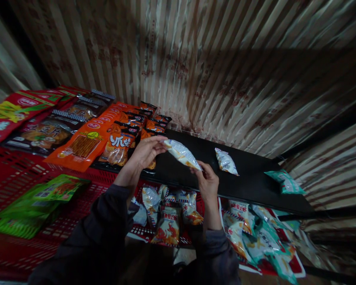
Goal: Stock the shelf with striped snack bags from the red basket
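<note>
Between my two hands a white snack bag (182, 153) is held above the black shelf (192, 178). My left hand (148, 152) pinches its left end, and my right hand (208, 180) grips the right end with thumb and fingers. Orange-and-black snack bags (118, 144) stand in a group just left of my left hand. Another white snack bag (226, 161) lies on the shelf, to the right of my right hand. Below my wrists, several white snack bags with red print (168, 223) sit in a red basket (185, 238).
At the shelf's right end lies a teal bag (285, 182). A second basket (299, 267) at the lower right holds white and teal bags. Orange stick-snack packs (83, 145), dark packs (44, 132) and red packs (22, 107) lie left. Green packs (41, 200) rest in a red crate (6, 170). Corrugated sheeting (172, 59) stands behind.
</note>
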`<control>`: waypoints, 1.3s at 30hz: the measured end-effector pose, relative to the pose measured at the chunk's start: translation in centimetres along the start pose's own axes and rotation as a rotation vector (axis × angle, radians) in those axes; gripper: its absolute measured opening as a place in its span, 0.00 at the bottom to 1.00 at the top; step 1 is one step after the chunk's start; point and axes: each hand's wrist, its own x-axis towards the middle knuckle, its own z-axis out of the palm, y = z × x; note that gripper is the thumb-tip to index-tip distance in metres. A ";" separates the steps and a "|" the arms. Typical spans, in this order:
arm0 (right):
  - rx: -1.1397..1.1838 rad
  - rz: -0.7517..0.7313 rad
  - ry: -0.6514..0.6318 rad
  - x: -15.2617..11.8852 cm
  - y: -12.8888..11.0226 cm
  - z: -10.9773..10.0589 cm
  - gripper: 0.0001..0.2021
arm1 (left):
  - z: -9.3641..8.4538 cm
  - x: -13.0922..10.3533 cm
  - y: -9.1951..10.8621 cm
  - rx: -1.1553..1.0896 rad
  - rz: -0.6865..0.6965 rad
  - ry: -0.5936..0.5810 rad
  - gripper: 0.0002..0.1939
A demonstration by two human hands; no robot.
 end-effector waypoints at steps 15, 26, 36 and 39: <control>-0.021 0.142 0.021 -0.2 -0.5 0.9 0.18 | 0.0 0.3 -0.6 0.455 0.300 0.181 0.08; 0.297 0.343 0.008 -0.2 -0.8 1.3 0.16 | -0.3 0.4 -0.7 0.435 0.346 0.148 0.12; 0.300 0.396 0.037 0.0 -0.4 1.5 0.18 | 0.0 0.4 -1.1 0.399 0.301 0.171 0.11; 0.339 0.428 0.031 -0.1 -0.4 1.6 0.19 | 0.2 0.4 -1.2 0.335 0.267 0.165 0.13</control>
